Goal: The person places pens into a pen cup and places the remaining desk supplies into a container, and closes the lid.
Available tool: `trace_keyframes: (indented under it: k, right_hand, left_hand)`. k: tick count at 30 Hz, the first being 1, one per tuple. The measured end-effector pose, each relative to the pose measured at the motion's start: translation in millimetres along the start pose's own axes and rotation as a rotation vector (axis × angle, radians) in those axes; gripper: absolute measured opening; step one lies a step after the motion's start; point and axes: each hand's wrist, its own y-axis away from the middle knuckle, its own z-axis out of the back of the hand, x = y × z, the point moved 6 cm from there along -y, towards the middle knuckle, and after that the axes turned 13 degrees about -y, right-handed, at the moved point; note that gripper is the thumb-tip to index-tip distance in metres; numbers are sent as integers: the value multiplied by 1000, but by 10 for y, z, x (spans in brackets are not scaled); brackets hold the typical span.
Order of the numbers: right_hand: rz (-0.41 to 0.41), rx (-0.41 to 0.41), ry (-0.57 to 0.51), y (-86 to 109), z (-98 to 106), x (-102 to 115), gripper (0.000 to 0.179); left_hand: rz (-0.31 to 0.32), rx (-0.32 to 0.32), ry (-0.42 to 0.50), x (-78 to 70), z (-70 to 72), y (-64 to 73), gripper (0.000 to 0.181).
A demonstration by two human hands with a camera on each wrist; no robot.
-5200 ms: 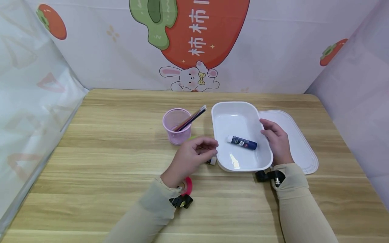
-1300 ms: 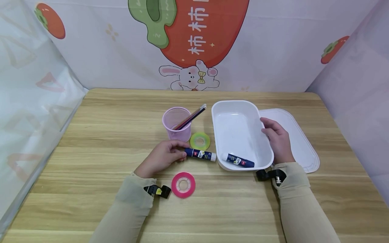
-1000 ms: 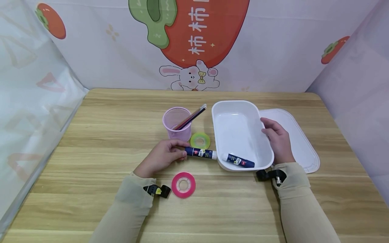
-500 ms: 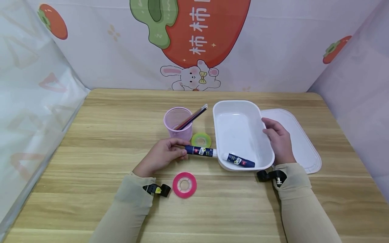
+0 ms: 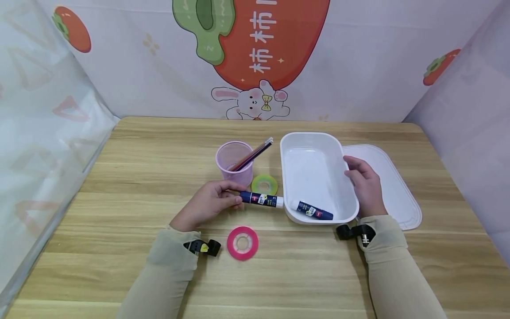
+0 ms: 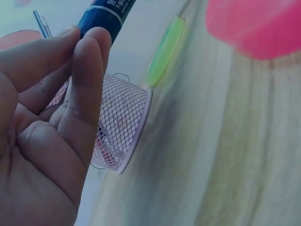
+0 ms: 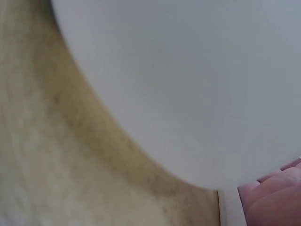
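My left hand pinches the dark blue end of a glue stick between thumb and fingertips. Its white end points right, right at the side wall of a white plastic box. The left wrist view shows the same glue stick at the fingertips, with its far part cut off by the frame. My right hand holds the box by its right rim, thumb at the edge. A second blue glue stick lies inside, along the near end. In the right wrist view the box's outer wall covers most of the picture.
A pink mesh cup with several pencils stands behind the left hand. Beside it lies a yellow-green tape roll. Nearer the front is a pink tape roll. A white lid lies right of the box, partly under it.
Since the oldest frame, my left hand has moved left from the box's edge and taken hold of the glue stick. The one inside has slid to the near end. My right hand has stayed.
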Motion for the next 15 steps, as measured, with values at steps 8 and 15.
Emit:
trace_keyframes:
  k: [8,15]
  right_hand:
    - [0,-1,32,10,-9,8,33]
    - [-6,1,19,7,0,4,34]
  left_hand:
    - [-19,9,16,-28,30,32,25]
    - [-25,14,57,-68,37,46,26]
